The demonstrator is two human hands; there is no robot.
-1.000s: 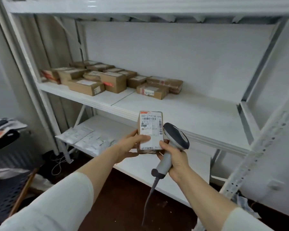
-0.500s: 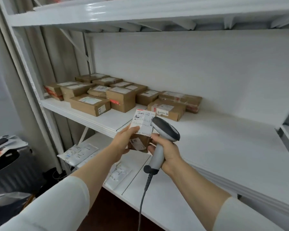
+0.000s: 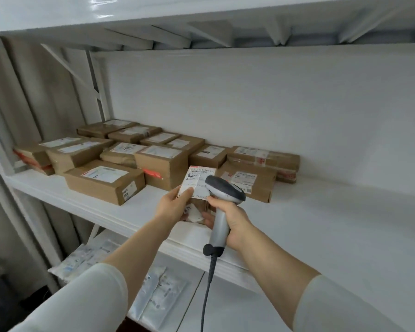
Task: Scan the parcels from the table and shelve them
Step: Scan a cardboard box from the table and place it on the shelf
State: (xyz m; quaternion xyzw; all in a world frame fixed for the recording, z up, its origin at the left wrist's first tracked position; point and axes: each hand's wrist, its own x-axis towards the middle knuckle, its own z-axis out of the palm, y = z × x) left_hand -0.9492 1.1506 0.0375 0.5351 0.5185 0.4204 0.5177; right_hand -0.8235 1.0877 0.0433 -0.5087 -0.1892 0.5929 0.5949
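Crowding white shelf (image 3: 321, 224), brown parcels (image 3: 103, 183), white wall (image 3: 249, 104)

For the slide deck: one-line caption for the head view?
Left hand holds a labelled parcel over the middle shelf; right hand grips a corded scanner beside it, cardboard boxes behind.

Your left hand (image 3: 171, 208) holds a small parcel (image 3: 198, 180) by its near edge, thumb on the white label. Just right of it, your right hand (image 3: 235, 221) grips the grey scanner (image 3: 225, 191), whose head overlaps the parcel's label. Beyond both hands, brown boxes (image 3: 103, 183) crowd the shelf (image 3: 321, 224). Below your left forearm lie plastic mailers (image 3: 153, 295).
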